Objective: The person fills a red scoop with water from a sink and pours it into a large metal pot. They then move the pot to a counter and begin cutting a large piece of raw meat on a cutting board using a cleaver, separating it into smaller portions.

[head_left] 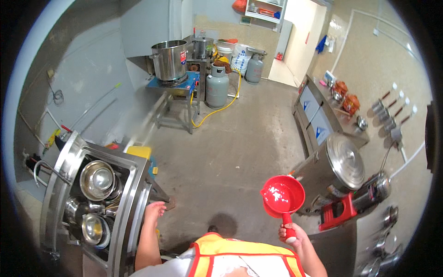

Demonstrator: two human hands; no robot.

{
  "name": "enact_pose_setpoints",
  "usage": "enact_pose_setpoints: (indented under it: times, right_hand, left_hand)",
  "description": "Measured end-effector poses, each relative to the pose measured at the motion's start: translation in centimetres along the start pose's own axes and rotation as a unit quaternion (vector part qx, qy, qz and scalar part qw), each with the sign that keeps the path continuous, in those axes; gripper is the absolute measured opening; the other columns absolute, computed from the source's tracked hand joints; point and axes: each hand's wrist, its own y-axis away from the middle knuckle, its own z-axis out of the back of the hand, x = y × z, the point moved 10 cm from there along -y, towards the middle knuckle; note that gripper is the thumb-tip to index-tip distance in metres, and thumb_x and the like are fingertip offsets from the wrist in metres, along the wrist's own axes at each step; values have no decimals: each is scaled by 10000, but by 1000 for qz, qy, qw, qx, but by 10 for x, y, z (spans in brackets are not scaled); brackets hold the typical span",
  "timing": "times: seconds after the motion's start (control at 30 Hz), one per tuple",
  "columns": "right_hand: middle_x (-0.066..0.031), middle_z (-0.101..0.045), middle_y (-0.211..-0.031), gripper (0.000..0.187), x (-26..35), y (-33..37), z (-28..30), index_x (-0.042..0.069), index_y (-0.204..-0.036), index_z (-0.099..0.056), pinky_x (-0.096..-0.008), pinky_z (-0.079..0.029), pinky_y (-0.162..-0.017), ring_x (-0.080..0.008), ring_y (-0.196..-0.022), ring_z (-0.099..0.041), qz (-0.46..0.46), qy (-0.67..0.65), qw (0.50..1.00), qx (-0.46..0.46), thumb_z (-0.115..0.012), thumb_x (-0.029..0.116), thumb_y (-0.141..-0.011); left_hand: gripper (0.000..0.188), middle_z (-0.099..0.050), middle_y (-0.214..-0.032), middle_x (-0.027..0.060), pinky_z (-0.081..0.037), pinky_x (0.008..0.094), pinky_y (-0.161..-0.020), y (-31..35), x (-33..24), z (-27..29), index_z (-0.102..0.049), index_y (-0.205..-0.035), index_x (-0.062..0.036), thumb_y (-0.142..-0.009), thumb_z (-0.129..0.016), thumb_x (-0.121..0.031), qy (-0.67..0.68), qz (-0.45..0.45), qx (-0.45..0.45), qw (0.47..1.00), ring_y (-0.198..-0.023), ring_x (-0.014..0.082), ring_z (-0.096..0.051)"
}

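My right hand [297, 233] is closed round the handle of a red plastic dipper [291, 183], held out in front of me at the right. Its bowl faces up and glints inside, but I cannot make out whether that shine is water. My left hand [155, 210] hangs beside the front edge of a steel sink [134, 189], empty, with its fingers loosely apart. Inside the sink lie several metal bowls [98, 179] and a strainer-like bowl [93, 229] holding something yellow.
A tall lidded steel drum [330, 161] and a red plastic stool [338, 212] stand at the right, near a steel cabinet [318, 108]. Farther off, a large pot [170, 62] sits on a blue burner stand beside a grey gas cylinder [217, 87] with a yellow hose [210, 115].
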Motion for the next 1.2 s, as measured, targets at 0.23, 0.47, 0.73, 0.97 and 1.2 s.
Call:
enact_pose_setpoints:
  times: [0.23,0.47,0.73,0.97,1.2]
  right_hand:
    - [-53,-463,-619,131,129,-102,-95,39,-764,-462,-279,-398,-484,-155,-532,-476,30,-18,999,-30,-547,75,-671]
    - [-26,-473,-613,139,251,-251,-229,60,-781,-469,-261,-379,-457,-141,-518,-469,48,77,996,14,-541,135,-689]
    - [-47,-487,-632,176,360,-447,-440,61,-807,-451,-276,-413,-481,-159,-529,-484,18,164,977,137,-568,125,-693]
    - [-48,-487,-605,123,420,-576,-672,77,-728,-451,-268,-423,-462,-157,-502,-499,47,273,937,214,-556,137,-705]
    - [-9,-487,-609,146,419,-695,-865,42,-726,-441,-218,-388,-410,-100,-491,-481,16,314,916,248,-549,141,-722]
  left_hand:
    - [202,-599,-753,48,-411,196,-537,-102,-115,-107,-567,-957,-5,-786,-465,-43,34,-48,80,995,-598,81,-503]
    - [195,-598,-775,51,-417,201,-567,-248,-207,-115,-570,-950,-9,-805,-451,-62,43,-95,54,993,-618,84,-504]
    - [211,-578,-712,61,-411,216,-504,-338,-243,-22,-558,-955,17,-778,-463,-49,127,6,-117,985,-535,102,-487]
    - [201,-576,-716,73,-392,232,-456,-385,-218,61,-550,-922,7,-757,-449,-44,175,69,-246,951,-517,116,-486]
    - [221,-582,-725,93,-409,219,-460,-523,-259,101,-538,-938,6,-742,-460,-60,181,95,-209,956,-523,125,-503]
